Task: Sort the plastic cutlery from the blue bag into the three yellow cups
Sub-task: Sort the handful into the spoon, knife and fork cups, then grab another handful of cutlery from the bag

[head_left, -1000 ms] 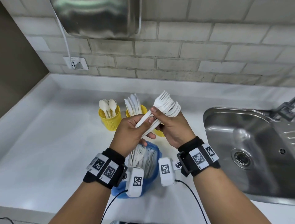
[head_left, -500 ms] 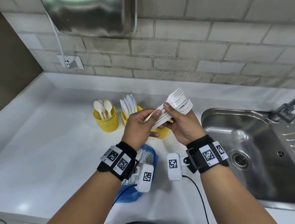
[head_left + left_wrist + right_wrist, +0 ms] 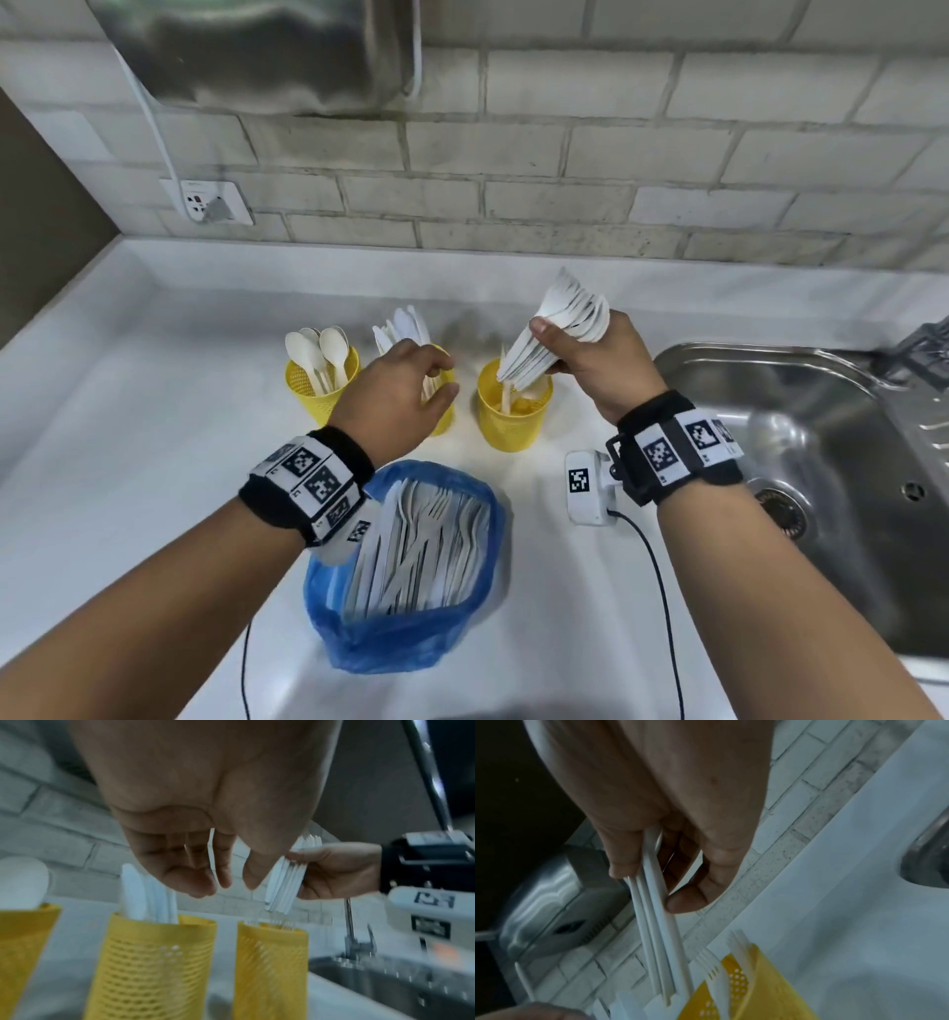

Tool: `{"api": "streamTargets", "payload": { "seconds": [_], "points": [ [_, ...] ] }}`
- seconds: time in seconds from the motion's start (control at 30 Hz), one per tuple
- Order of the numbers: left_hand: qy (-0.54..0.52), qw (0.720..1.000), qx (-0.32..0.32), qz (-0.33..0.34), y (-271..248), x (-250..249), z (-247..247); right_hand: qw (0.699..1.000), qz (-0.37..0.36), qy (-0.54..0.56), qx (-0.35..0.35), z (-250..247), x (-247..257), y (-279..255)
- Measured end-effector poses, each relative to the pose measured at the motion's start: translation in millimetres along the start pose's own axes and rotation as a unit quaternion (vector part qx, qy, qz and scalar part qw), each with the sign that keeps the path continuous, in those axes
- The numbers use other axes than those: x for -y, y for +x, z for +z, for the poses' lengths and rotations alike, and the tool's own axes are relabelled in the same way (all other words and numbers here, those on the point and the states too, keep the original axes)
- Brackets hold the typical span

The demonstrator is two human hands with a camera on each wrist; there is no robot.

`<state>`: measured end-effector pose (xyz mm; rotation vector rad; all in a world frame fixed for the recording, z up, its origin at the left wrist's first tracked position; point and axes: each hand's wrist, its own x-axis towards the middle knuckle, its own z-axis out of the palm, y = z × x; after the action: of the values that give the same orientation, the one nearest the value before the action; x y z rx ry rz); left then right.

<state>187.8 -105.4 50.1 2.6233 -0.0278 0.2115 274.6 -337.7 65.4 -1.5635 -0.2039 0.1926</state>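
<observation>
Three yellow mesh cups stand in a row on the white counter. The left cup (image 3: 321,383) holds spoons and the middle cup (image 3: 444,411) holds knives. My right hand (image 3: 547,347) grips a bundle of white forks (image 3: 570,318), tines up, with the handle ends at the mouth of the right cup (image 3: 513,416). In the right wrist view my thumb and fingers (image 3: 687,898) pinch the fork handles (image 3: 654,914). My left hand (image 3: 444,377) hovers over the middle cup, fingers loosely curled and holding nothing (image 3: 228,882). The blue bag (image 3: 359,637) lies in front, open, with more cutlery inside.
A steel sink (image 3: 801,462) with a tap (image 3: 919,344) lies right of the cups. A brick wall with a socket (image 3: 210,203) and a steel dispenser (image 3: 267,51) rises behind the counter. A cable (image 3: 662,591) runs from the right wrist camera.
My left hand has let go of the forks and moved left over the middle cup. My right hand has turned the bundle upright and lowered it to the right cup.
</observation>
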Motion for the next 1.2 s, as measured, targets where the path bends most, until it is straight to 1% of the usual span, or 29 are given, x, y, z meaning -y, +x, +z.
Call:
{"api": "streamTargets", "payload": {
  "seconds": [0.07,0.13,0.23,0.33,0.5,0.63,0.7,0.77,0.83,0.87,0.9,0.97,1.03,1.07,1.13,1.2],
  "points": [
    [0.084,0.996,0.031,0.006,-1,11,1,0.998,-0.008,-0.069,0.003,3,-10,6],
    [0.111,0.993,0.042,-0.008,-3,18,5,0.989,-0.022,-0.146,0.002,7,-20,9],
    [0.089,0.996,0.023,-0.011,-7,21,13,0.974,-0.052,-0.222,0.007,12,-28,9],
    [0.068,0.998,-0.006,-0.008,-12,21,19,0.960,-0.082,-0.269,0.007,17,-28,6],
    [0.048,0.998,-0.020,-0.018,-17,17,22,0.950,-0.096,-0.298,0.005,18,-29,8],
    [0.042,0.999,-0.018,-0.021,-18,16,22,0.950,-0.099,-0.295,0.003,16,-31,7],
    [0.041,0.999,-0.018,-0.022,-19,16,23,0.934,-0.129,-0.333,-0.009,14,-31,4],
    [0.037,0.999,-0.021,-0.024,-19,17,23,0.914,-0.175,-0.364,-0.038,12,-28,-2],
    [0.031,0.999,-0.028,-0.027,-20,17,24,0.906,-0.210,-0.360,-0.072,11,-24,-14],
    [0.028,0.999,-0.033,-0.028,-20,17,25,0.905,-0.218,-0.357,-0.076,11,-23,-21],
    [0.025,0.999,-0.038,-0.030,-21,17,25,0.905,-0.217,-0.360,-0.065,12,-22,-29],
    [0.014,0.998,-0.045,-0.034,-22,16,26,0.898,-0.190,-0.398,-0.016,16,-29,-44],
    [0.005,0.998,-0.050,-0.036,-23,16,27,0.880,-0.137,-0.455,0.027,22,-40,-54],
    [0.001,0.998,-0.052,-0.036,-23,16,27,0.870,-0.117,-0.478,0.038,24,-46,-56],
    [-0.003,0.998,-0.056,-0.038,-23,17,28,0.865,-0.101,-0.489,0.038,27,-53,-56],
    [-0.001,0.997,-0.058,-0.042,-23,17,28,0.872,-0.104,-0.479,0.025,30,-55,-54]
  ]
}}
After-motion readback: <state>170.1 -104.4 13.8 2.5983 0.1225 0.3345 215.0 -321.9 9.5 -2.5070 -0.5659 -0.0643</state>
